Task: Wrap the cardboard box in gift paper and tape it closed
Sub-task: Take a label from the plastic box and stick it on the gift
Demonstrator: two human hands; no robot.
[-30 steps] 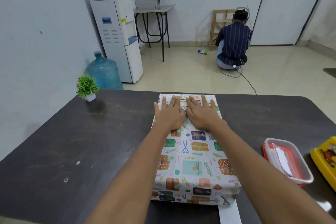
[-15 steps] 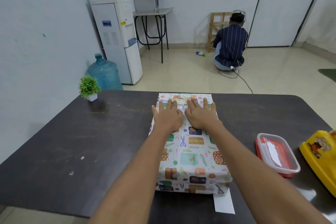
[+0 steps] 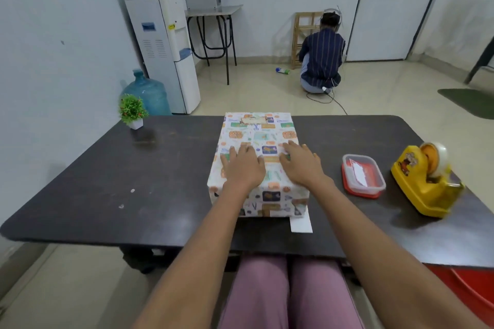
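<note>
Patterned gift paper fully covers the box (image 3: 256,157), hands flat atop.

Gift paper (image 3: 260,139): white, printed with orange, green, blue motifs. Bench (image 3: 107,184): dark brown. Tape dispenser (image 3: 426,180): yellow. Container (image 3: 363,176): clear over red base. Potted plant (image 3: 132,109): green, white pot.

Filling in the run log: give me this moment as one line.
stage: smoothing wrap | left hand: flat on wrapped box | right hand: flat on box | tape dispenser: right, untouched
</note>
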